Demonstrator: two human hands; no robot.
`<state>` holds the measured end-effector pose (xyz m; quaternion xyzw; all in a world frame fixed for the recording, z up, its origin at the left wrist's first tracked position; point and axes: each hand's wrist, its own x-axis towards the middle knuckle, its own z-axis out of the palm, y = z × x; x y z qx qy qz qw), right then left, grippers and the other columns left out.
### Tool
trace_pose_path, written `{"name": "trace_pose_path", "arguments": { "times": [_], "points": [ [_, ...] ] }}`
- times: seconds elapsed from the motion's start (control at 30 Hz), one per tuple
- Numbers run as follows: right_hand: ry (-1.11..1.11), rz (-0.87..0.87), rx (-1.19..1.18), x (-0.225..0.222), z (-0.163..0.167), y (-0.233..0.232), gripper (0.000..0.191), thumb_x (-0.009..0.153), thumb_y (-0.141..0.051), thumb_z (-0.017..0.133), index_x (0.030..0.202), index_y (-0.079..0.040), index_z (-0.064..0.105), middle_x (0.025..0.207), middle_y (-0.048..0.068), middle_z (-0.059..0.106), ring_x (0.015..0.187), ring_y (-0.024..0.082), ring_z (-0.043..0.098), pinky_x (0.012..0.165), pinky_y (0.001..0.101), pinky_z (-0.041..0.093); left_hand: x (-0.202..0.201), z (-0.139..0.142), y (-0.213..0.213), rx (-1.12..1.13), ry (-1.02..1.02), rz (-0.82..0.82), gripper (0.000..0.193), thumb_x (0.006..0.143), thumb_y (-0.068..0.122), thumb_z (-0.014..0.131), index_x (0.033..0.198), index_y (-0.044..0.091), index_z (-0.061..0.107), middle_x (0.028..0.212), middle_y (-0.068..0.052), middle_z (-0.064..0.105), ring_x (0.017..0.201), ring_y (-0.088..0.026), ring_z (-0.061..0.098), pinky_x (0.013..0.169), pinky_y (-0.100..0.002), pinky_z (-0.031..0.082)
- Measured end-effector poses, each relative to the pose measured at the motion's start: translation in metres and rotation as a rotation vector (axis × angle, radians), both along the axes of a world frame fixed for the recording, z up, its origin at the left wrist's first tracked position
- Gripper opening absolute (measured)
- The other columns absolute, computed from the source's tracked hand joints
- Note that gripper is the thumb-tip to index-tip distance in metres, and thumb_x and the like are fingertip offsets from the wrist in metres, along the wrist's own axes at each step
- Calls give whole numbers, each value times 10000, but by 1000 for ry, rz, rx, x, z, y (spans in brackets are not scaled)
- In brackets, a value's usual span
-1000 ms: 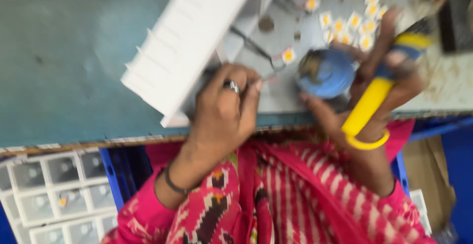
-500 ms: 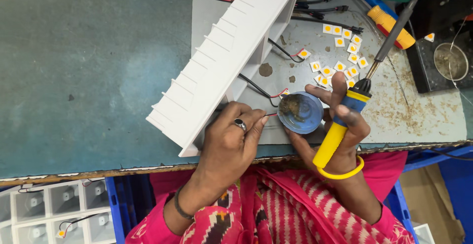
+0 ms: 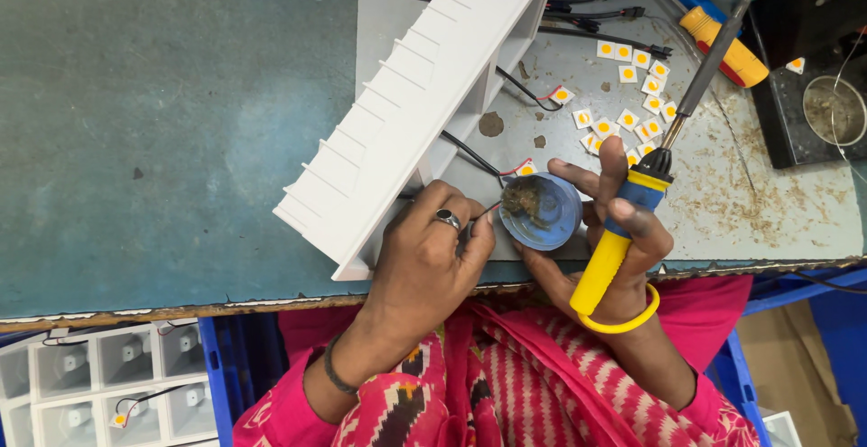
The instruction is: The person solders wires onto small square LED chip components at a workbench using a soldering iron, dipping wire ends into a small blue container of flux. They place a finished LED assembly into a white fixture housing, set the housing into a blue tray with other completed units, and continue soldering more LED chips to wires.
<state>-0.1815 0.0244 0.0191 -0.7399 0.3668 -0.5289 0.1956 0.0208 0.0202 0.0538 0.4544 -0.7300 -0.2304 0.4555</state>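
So the wire end (image 3: 485, 211) sits pinched in the person's left hand (image 3: 424, 262), tip poked toward the small blue flux tin (image 3: 542, 212) right at the near bench edge, at about 6 o'clock on the grey mat (image 3: 722, 185). The left hand, ring on one finger, is closed around that wire and rests against the long white ribbed housing (image 3: 424, 95), which runs off diagonally toward 1 o'clock. The right hand (image 3: 614, 239) is wrapped around the yellow-and-blue soldering iron (image 3: 646, 185), fingers also steadying the tin, with the iron's tip pointing away to 1 o'clock, well clear of the wire.

Looks like an early stage: the lead seems to be getting fluxed, no joint being made, and a whole scatter of little square LED chips (image 3: 623, 104) lies loose at 12 to 1 o'clock, one or two already on red-black leads.

Room-wise, the tin is nearly at the bench lip, so not much slack toward the body. Open teal benchtop (image 3: 163, 122) at 9 to 10 o'clock. The right side is crowded: a black stand with a metal cup (image 3: 831, 108) at 2 o'clock, another yellow-handled tool (image 3: 722, 45), cables up top
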Motion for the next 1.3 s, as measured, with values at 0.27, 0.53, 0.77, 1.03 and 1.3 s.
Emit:
{"name": "trace_pose_path", "arguments": {
  "times": [0.27, 0.53, 0.77, 1.03, 1.3],
  "points": [
    [3, 0, -37, 2, -3, 1, 892, 835, 70, 837, 1359, -256, 194, 1696, 237, 175, 1406, 408, 578, 1028, 434, 617, 1, 3, 1, 0, -39, 5, 83, 939, 44, 704, 923, 4, 633, 924, -129, 605, 778, -315, 672, 658, -418, 526],
    [32, 51, -85, 0, -2, -2, 859, 838, 60, 833, 1328, -257, 202, 1684, 240, 173, 1386, 431, 581, 1033, 455, 613, 1, 3, 1, 7, -41, 10, 83, 933, 47, 703, 926, 3, 633, 932, -129, 606, 789, -320, 677, 668, -417, 533],
    [24, 76, -81, -1, -3, -2, 843, 836, 65, 823, 1325, -248, 211, 1684, 218, 180, 1391, 439, 568, 1056, 471, 596, 2, 2, 1, 2, -48, 19, 85, 928, 45, 708, 925, 2, 635, 929, -129, 603, 783, -318, 677, 660, -417, 531],
    [45, 77, -104, 0, -5, -4, 835, 838, 52, 829, 1307, -241, 203, 1679, 232, 165, 1361, 429, 596, 1094, 494, 595, 3, 3, 2, 1, -51, 21, 86, 928, 43, 710, 918, 3, 634, 929, -129, 603, 782, -316, 679, 664, -414, 533],
    [31, 29, -67, 1, -2, -2, 864, 846, 61, 827, 1347, -244, 192, 1688, 252, 170, 1364, 417, 607, 1027, 447, 620, 3, 5, 3, 13, 27, 7, 65, 936, 18, 711, 976, -1, 665, 958, -133, 631, 805, -297, 695, 689, -383, 546]
  ]
}}
